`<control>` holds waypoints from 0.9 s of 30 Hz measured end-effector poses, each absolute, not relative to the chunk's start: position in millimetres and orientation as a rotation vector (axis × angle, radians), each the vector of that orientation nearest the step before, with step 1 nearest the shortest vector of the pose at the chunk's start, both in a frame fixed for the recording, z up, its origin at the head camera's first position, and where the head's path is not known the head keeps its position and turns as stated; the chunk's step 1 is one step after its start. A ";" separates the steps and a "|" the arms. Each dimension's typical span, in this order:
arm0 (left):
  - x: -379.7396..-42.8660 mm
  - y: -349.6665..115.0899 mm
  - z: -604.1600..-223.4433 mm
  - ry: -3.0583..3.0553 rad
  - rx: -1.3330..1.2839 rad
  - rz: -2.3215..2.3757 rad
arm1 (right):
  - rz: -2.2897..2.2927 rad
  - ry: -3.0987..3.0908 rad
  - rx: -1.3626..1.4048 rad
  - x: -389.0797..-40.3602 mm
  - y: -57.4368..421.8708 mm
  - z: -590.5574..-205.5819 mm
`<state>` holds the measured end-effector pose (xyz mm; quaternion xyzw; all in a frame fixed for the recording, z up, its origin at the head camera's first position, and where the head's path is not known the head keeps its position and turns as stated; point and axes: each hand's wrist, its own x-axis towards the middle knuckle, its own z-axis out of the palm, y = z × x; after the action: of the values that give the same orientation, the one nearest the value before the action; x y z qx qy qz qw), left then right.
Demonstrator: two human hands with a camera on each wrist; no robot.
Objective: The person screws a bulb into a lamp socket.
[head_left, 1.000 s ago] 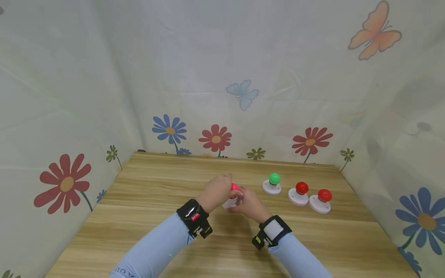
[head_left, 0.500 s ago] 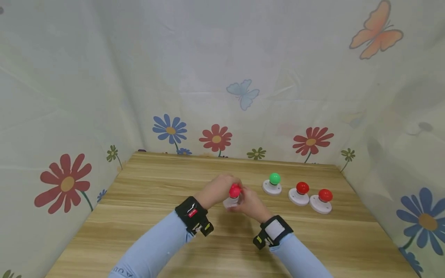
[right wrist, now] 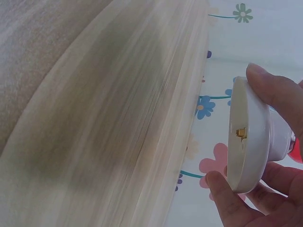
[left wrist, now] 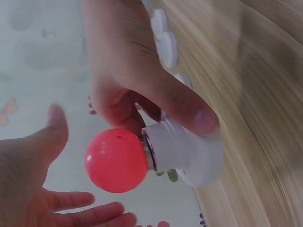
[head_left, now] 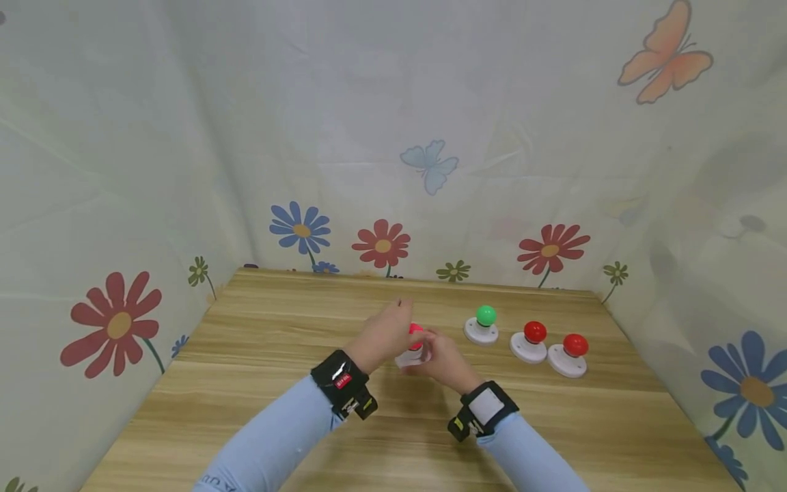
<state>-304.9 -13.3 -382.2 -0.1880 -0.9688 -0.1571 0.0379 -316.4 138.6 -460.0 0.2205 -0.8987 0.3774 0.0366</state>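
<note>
My right hand (head_left: pixel 447 362) holds a white round lamp holder (right wrist: pixel 253 137) above the table, thumb on one side and fingers round the other. The red light bulb (left wrist: pixel 116 161) sits in the mouth of the lamp holder, with part of its metal screw base showing. In the left wrist view, my left hand (left wrist: pixel 33 189) is beside the bulb, thumb and fingers spread and apart from it. The head view has the left hand partly covering the bulb. Seen from the right wrist, the holder's hollow underside shows a brass-coloured contact.
To the right on the wooden table (head_left: pixel 295 410) stand a white holder with a green bulb (head_left: pixel 486 316) and two with red bulbs, one red bulb (head_left: pixel 535 332) and another red bulb (head_left: pixel 575 344). A flower-printed curtain (head_left: pixel 344 171) surrounds the table.
The left hand's fingers have shifted around the red bulb, and they now stand spread and away from it. The right hand keeps its hold on the lamp holder in nearly the same place.
</note>
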 end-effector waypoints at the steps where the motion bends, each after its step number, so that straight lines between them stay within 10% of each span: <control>1: -303.7 -12.9 -382.5 -2.975 -0.539 -0.408 | 1.163 -2.762 0.674 -316.3 138.5 -460.0; 27: -303.7 -19.5 -386.1 -2.920 -0.829 -0.557 | 1.129 -2.789 0.642 -319.4 139.1 -464.4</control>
<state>-303.7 -19.5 -386.1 -0.2686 -0.9458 -0.1803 0.0277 -319.4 139.1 -464.4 0.2087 -0.9060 0.3667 0.0327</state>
